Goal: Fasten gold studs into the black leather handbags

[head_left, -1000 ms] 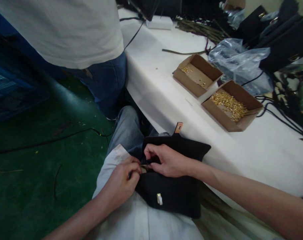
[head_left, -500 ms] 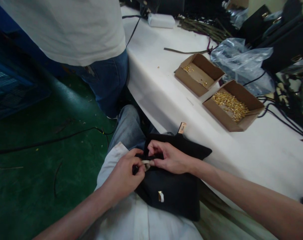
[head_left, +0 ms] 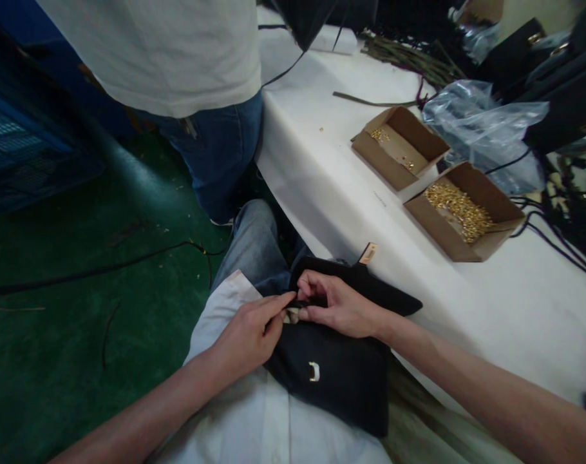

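A black bag (head_left: 341, 380) with a small gold clasp (head_left: 314, 371) lies on my lap against the table edge. A tan tag (head_left: 368, 253) sticks up from its far side. My left hand (head_left: 249, 335) reaches to the bag's upper edge with its fingers pinched together on a small pale fitting (head_left: 291, 315). My right hand (head_left: 339, 306) meets it there, fingers curled and gripping the bag's edge beside that fitting. The fingertips of both hands touch.
A white-covered table (head_left: 331, 193) runs along the right, bearing two open cardboard boxes, one nearly bare (head_left: 399, 147), one full of small gold parts (head_left: 462, 209). Crumpled plastic (head_left: 486, 129), black bags and cords lie behind. Another person (head_left: 177, 77) stands at the table's left; the floor (head_left: 80, 290) is green.
The view has shifted, so everything sits a little further right. My left fingers have stretched forward onto the fitting. The right hand keeps its grip on the bag's edge.
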The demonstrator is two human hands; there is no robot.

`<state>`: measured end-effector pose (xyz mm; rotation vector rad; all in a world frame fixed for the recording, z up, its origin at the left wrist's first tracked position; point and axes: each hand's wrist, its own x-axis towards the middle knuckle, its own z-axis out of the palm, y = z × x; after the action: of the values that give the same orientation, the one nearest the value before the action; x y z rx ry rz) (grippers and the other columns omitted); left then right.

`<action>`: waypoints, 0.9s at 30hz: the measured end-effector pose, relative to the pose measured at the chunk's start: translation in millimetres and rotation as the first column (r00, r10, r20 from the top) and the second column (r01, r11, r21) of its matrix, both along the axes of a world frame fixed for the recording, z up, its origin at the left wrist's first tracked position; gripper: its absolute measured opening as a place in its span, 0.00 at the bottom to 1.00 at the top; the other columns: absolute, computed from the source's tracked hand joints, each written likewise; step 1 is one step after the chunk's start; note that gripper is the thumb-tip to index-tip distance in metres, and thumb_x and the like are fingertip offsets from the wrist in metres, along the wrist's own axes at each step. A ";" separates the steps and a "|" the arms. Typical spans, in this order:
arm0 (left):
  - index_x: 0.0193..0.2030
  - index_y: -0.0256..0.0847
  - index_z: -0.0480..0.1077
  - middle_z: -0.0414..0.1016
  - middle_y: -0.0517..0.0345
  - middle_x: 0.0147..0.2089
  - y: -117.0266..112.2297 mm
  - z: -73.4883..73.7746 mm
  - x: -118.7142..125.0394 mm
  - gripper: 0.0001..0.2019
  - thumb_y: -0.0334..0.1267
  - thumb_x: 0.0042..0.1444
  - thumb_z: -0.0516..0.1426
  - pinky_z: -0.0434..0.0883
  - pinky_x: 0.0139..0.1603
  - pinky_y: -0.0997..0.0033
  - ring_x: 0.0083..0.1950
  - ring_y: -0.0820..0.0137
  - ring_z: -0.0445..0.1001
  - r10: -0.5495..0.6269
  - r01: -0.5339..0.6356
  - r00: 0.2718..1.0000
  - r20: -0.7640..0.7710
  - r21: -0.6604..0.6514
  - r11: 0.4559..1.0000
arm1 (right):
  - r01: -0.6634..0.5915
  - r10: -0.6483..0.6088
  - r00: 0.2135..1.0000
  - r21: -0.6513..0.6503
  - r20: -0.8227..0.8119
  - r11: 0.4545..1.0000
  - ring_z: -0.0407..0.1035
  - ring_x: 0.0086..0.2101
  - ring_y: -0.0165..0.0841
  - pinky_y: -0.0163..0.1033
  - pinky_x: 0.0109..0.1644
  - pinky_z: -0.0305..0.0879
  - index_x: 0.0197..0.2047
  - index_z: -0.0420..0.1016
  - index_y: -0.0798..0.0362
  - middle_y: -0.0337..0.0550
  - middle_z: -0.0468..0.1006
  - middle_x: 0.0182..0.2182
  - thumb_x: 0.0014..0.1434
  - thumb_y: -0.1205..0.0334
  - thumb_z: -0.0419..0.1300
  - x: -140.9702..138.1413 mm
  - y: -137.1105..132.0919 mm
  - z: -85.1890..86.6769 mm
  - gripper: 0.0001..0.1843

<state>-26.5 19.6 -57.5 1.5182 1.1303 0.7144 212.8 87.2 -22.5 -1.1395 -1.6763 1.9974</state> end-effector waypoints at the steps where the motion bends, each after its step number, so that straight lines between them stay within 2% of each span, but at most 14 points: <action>1: 0.63 0.44 0.81 0.87 0.47 0.61 3.7 0.8 -1.0 0.18 0.36 0.73 0.55 0.78 0.67 0.57 0.64 0.57 0.84 -0.020 0.020 0.999 0.029 -0.009 1.000 | 0.005 -0.005 1.000 -0.020 -0.002 1.000 0.62 0.36 0.30 0.36 0.40 0.60 0.42 0.67 0.49 0.34 0.70 0.37 0.63 0.58 0.75 0.1 -0.3 1.1 0.19; 3: 0.63 0.45 0.83 0.88 0.50 0.57 11.1 1.9 -3.5 0.17 0.37 0.74 0.57 0.79 0.63 0.62 0.60 0.59 0.85 -0.050 0.054 0.996 0.072 -0.049 0.997 | 0.026 -0.027 1.000 -0.054 -0.004 0.998 0.62 0.36 0.30 0.36 0.40 0.60 0.42 0.67 0.49 0.35 0.71 0.37 0.63 0.55 0.77 0.1 -1.4 3.7 0.21; 8: 0.71 0.42 0.79 0.88 0.50 0.55 34.9 -1.8 -13.0 0.24 0.37 0.69 0.62 0.79 0.53 0.65 0.52 0.61 0.85 -0.129 0.169 0.971 0.201 -0.195 0.966 | 0.069 -0.071 0.997 -0.093 -0.017 0.993 0.63 0.38 0.30 0.37 0.43 0.62 0.40 0.62 0.49 0.37 0.75 0.40 0.63 0.55 0.77 -0.5 -5.9 10.3 0.25; 12: 0.63 0.40 0.85 0.90 0.49 0.50 52.8 -8.7 -14.4 0.21 0.39 0.64 0.67 0.79 0.48 0.66 0.48 0.60 0.85 -0.217 0.288 0.932 0.291 -0.228 0.930 | 0.112 -0.113 0.994 -0.107 0.001 0.988 0.63 0.38 0.30 0.37 0.44 0.63 0.39 0.60 0.49 0.37 0.76 0.40 0.63 0.57 0.78 0.6 -9.7 13.6 0.26; 15: 0.57 0.40 0.87 0.90 0.50 0.46 52.3 -10.5 -6.1 0.17 0.38 0.64 0.66 0.77 0.48 0.66 0.45 0.60 0.85 -0.178 0.243 0.946 0.270 -0.230 0.942 | 0.153 -0.151 0.988 -0.104 0.024 0.983 0.65 0.39 0.31 0.38 0.45 0.65 0.39 0.60 0.49 0.38 0.76 0.41 0.64 0.56 0.78 3.0 -12.8 15.9 0.27; 19: 0.51 0.43 0.89 0.89 0.51 0.44 41.9 -5.2 3.3 0.12 0.35 0.66 0.64 0.73 0.46 0.65 0.45 0.61 0.83 -0.116 0.161 0.967 0.227 -0.189 0.969 | 0.145 -0.140 0.987 -0.054 0.076 0.988 0.67 0.40 0.32 0.39 0.46 0.66 0.40 0.61 0.48 0.39 0.77 0.41 0.66 0.57 0.76 3.5 -15.9 24.0 0.25; 21: 0.49 0.44 0.90 0.86 0.51 0.45 40.7 -1.3 3.3 0.11 0.36 0.67 0.64 0.72 0.48 0.64 0.47 0.61 0.82 -0.118 0.157 0.964 0.237 -0.153 0.976 | 0.139 -0.135 0.986 -0.039 0.095 0.990 0.66 0.39 0.31 0.39 0.45 0.66 0.40 0.61 0.48 0.38 0.77 0.40 0.67 0.56 0.76 1.7 -16.6 30.3 0.24; 25: 0.49 0.45 0.90 0.84 0.50 0.54 45.4 0.8 2.8 0.11 0.38 0.65 0.66 0.72 0.61 0.61 0.57 0.58 0.81 -0.152 0.198 0.940 0.304 -0.126 0.972 | 0.132 -0.125 0.982 -0.036 0.142 0.991 0.67 0.39 0.32 0.39 0.44 0.66 0.40 0.61 0.48 0.38 0.77 0.39 0.65 0.55 0.78 -1.0 -17.7 42.0 0.26; 27: 0.52 0.43 0.89 0.87 0.50 0.54 46.7 -2.3 6.2 0.13 0.39 0.65 0.65 0.73 0.60 0.61 0.57 0.57 0.83 -0.148 0.210 0.933 0.327 -0.162 0.964 | 0.139 -0.131 0.977 -0.038 0.166 0.990 0.67 0.38 0.32 0.39 0.44 0.65 0.41 0.61 0.48 0.38 0.77 0.39 0.65 0.54 0.78 0.1 -18.6 44.9 0.26</action>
<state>-20.3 66.3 -59.8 1.2705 0.7862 0.6698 212.9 68.6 22.3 -1.4294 -1.5847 1.9172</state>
